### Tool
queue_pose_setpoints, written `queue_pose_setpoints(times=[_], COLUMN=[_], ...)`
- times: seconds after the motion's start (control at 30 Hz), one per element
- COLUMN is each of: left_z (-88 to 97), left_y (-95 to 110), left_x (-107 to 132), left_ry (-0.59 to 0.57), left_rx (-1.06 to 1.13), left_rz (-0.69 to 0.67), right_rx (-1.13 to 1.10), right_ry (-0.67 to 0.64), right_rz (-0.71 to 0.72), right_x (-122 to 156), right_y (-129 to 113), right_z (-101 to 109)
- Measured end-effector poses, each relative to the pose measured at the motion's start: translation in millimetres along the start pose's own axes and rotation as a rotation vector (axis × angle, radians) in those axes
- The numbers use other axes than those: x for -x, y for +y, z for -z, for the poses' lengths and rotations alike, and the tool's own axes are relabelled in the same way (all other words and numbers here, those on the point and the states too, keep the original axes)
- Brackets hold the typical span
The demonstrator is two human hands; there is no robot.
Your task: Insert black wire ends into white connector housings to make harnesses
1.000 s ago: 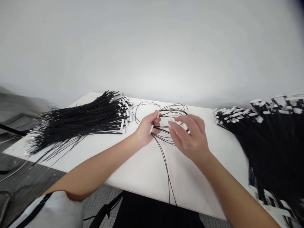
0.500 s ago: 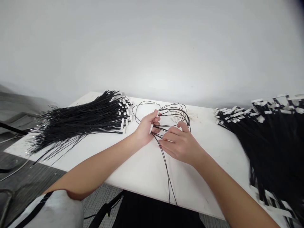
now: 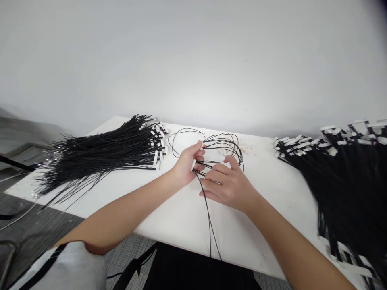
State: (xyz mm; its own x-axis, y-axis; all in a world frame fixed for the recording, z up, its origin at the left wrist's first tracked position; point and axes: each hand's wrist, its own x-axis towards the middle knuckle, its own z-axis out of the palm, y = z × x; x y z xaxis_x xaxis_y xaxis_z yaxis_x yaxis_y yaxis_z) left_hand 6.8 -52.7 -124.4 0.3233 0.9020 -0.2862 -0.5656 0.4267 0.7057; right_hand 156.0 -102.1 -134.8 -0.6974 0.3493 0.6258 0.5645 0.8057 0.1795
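Presently, at the centre of the frame, the left hand (image 3: pixel 186 164) grasps the white connectors (image 3: pixel 194 165) of looped black wires (image 3: pixel 240 151); the right hand (image 3: pixel 229 184) curls beside these loops, whether gripping I cannot tell.

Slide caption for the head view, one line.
Left hand holds white connectors, right hand is at the looped wires, with black cable piles on either side.
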Motion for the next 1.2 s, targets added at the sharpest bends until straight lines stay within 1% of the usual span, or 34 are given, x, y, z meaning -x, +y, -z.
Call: queue_pose_setpoints(times=[0.27, 0.47, 0.63, 0.77, 0.83, 0.97, 1.2], left_z=[-1.5, -0.3, -0.5, -0.4, 0.1, 0.3, -0.4], left_y=[0.9, 0.5, 2.0, 3.3, 3.2, 2.7, 1.5], left_x=[-0.1, -0.8, -1.7, -2.0, -1.8, -1.1, -0.5], left_ry=[0.029, 0.026, 0.023, 0.012, 0.003, 0.002, -0.028], left_rx=[0.035, 0.075, 0.086, 0.111, 0.120, 0.108, 0.039], left_rz=[0.023, 0.031, 0.039, 0.073, 0.081, 0.080, 0.040], right_rx=[0.078, 0.108, 0.133, 0.161, 0.174, 0.187, 0.176], right_ry=[0.095, 0.141, 0.147, 0.143, 0.162, 0.191, 0.157], right_rz=[-0.002, -0.014, -0.007, -0.018, -0.020, -0.008, -0.012], right_x=[-3.9, -2.3, 0.0, 0.6, -0.2, -2.1, -1.9], right_y=[-3.2, -2.1, 1.3, 5.1, 7.0, 9.2, 10.3], right_z=[3.0, 1.1, 1.0, 2.6, 3.5, 5.2, 6.7])
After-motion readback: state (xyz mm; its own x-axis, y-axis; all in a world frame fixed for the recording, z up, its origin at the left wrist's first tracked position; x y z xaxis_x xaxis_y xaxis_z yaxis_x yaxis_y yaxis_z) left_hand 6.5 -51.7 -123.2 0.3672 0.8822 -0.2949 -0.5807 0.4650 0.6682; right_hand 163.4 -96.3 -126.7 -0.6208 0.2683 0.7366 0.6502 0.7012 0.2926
